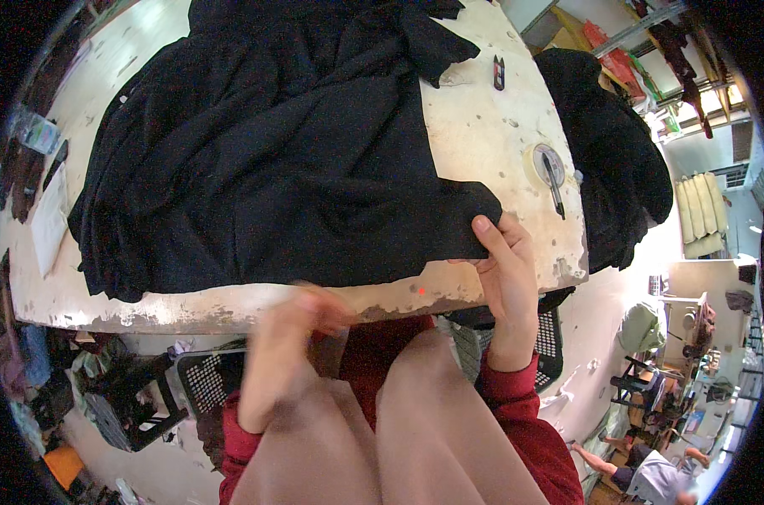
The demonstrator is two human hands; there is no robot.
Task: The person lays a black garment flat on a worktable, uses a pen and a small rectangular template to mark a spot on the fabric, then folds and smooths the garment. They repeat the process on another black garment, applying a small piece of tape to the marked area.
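Black fabric [262, 170] lies in a rumpled, layered heap over the worn pale table [492, 126]. My right hand [505, 262] pinches its near right corner, the thumb on top and the fingers beneath. Near the front table edge, just below the cloth's lower border, my left hand [303, 328] is blurred with its fingers curled. Whether it holds anything is unclear. To the right of the cloth are a roll of tape [533, 165] with a dark pen [553, 183] lying across it, and what looks like small black thread snips [498, 72].
More black fabric [609, 158] is heaped beyond the table's right edge. At the left are a plastic bottle [39, 132] and a white sheet [50, 218]. A dark perforated plastic basket [211, 382] stands below the table. Another person [659, 473] is at the far lower right.
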